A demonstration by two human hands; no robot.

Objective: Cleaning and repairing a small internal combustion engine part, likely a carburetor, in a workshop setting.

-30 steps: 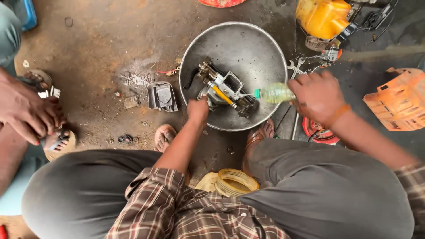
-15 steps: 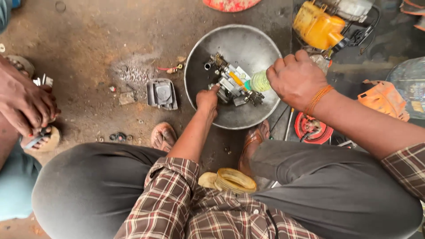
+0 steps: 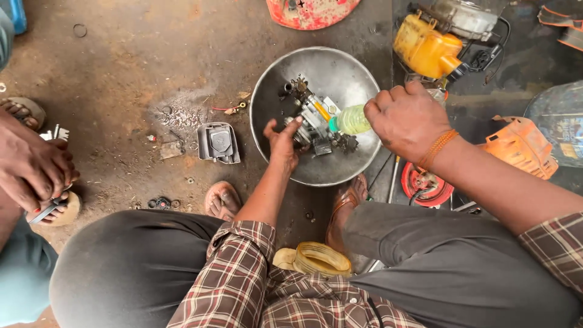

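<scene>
Two hands worked over a metal bowl (image 3: 358, 79) on a dirt floor. Right hand (image 3: 405, 120) was closed around a small plastic bottle (image 3: 352, 119), tipped sideways with its neck toward an engine part (image 3: 316, 121) lying in the bowl, just left of that hand. Left hand (image 3: 283, 141) rested on the part's near side, fingers loosely curled against it, gripping nothing fully. Beyond the right hand sat a yellow engine (image 3: 428, 50). Left of the left hand lay a grey cover (image 3: 218, 143). Another person's hand (image 3: 33, 167) sat far left.
</scene>
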